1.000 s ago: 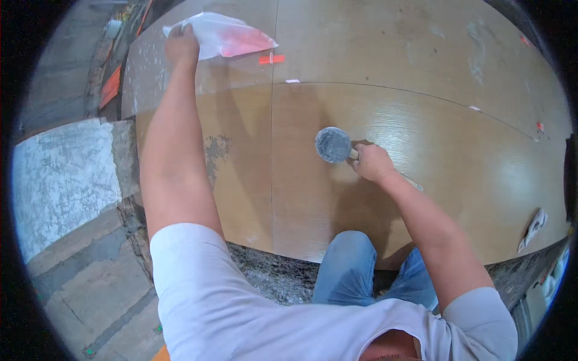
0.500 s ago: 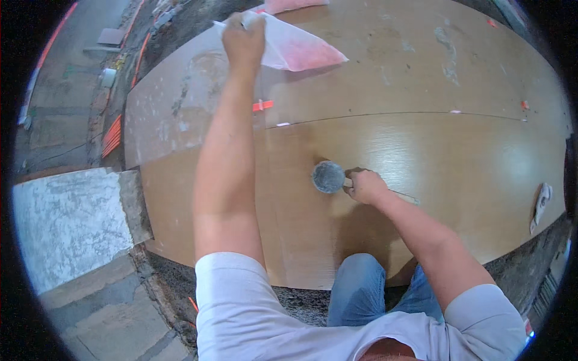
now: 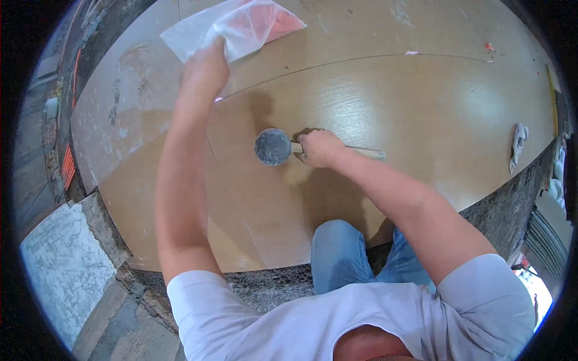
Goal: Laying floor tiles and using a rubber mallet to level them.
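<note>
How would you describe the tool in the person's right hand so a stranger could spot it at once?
Start at the big wood-look floor tile that fills most of the view. Near its middle, the right hand grips a pale wooden handle. It is a mallet with a round, dusty grey head, the only round dark thing on the tile, unlike the flat clear plastic bag under the left hand.

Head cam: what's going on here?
A person leans over laid wood-look floor tiles. The right hand grips a rubber mallet by its wooden handle, head resting on a tile. The left hand reaches forward and holds a clear plastic bag with something red inside. A rag lies at the right edge.
</note>
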Action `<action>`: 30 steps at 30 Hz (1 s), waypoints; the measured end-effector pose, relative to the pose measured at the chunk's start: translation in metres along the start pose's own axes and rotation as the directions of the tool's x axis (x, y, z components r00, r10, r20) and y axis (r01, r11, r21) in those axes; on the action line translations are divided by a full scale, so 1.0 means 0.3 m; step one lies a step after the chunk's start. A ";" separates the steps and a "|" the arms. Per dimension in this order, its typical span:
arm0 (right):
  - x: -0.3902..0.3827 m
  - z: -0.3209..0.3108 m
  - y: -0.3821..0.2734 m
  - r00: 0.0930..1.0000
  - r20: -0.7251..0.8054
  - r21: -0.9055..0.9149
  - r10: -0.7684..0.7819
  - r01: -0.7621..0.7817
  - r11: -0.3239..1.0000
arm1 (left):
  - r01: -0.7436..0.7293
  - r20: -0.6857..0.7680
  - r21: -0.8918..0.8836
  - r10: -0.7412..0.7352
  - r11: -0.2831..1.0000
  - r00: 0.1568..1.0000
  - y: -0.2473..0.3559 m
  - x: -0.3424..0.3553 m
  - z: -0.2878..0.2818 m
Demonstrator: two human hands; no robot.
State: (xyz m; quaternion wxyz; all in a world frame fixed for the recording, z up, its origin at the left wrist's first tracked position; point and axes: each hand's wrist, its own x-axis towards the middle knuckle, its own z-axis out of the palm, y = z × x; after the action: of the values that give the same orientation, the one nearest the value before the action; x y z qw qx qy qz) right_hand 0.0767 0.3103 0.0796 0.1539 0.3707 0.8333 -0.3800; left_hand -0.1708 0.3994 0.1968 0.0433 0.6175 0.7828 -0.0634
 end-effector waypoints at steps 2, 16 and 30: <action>-0.007 0.004 0.008 1.000 -0.014 0.013 0.006 -0.006 1.000 | 0.009 -0.055 -0.006 -0.010 1.000 0.998 0.049 0.029 -0.012; -0.015 -0.033 0.015 0.991 0.127 0.026 -0.030 0.027 0.999 | 0.084 -0.033 0.009 -0.083 0.996 0.996 0.071 0.279 0.267; 0.016 0.039 0.019 0.994 0.104 0.107 -0.025 0.014 0.994 | 0.139 -0.132 0.032 -0.134 0.990 0.982 -0.067 0.479 0.401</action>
State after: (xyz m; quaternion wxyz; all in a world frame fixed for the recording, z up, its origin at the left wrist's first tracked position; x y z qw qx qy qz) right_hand 0.0773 0.3065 0.0661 0.1738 0.3498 0.8063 -0.4442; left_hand -0.2253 0.5145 0.0580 -0.0246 0.5659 0.8230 -0.0423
